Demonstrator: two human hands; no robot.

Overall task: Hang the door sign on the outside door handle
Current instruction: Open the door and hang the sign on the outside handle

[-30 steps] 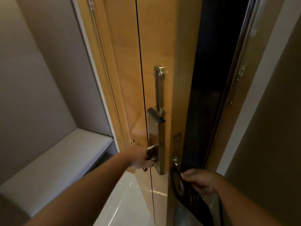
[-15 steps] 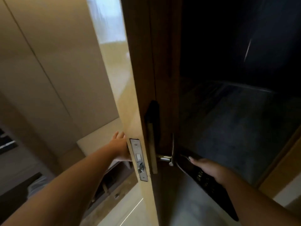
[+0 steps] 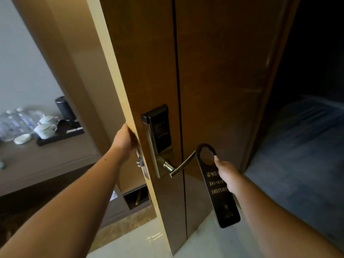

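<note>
Since half a second ago the door [image 3: 214, 81] has swung so its dark brown outer face now fills the middle of the head view, the card lock [image 3: 160, 131] and lever handle [image 3: 181, 165] have come into plain sight, and the door sign [image 3: 216, 187] has risen from a low slant to stand nearly upright beside the lever's far tip. Right hand [image 3: 228, 175] pinches the sign along its right edge, thumb tip on the rim of the round hole, with the words DO NOT DISTURB showing just left of the knuckles; the hole sits at the lever's end, and whether the lever has entered it cannot be told. Left hand [image 3: 124, 140] is curled around the pale edge of the door above the latch plate [image 3: 142, 164], fingers hidden behind the wood. On the left, a grey-brown counter [image 3: 46, 161] carries a dark tray [image 3: 61, 135] with white cups [image 3: 45, 130], clear bottles [image 3: 16, 120] and a dark kettle [image 3: 64, 108] against a pale wall. Near the feet lies glossy light tile [image 3: 149, 244]; on the right, blue-grey carpet [image 3: 301, 164] runs off into darkness
</note>
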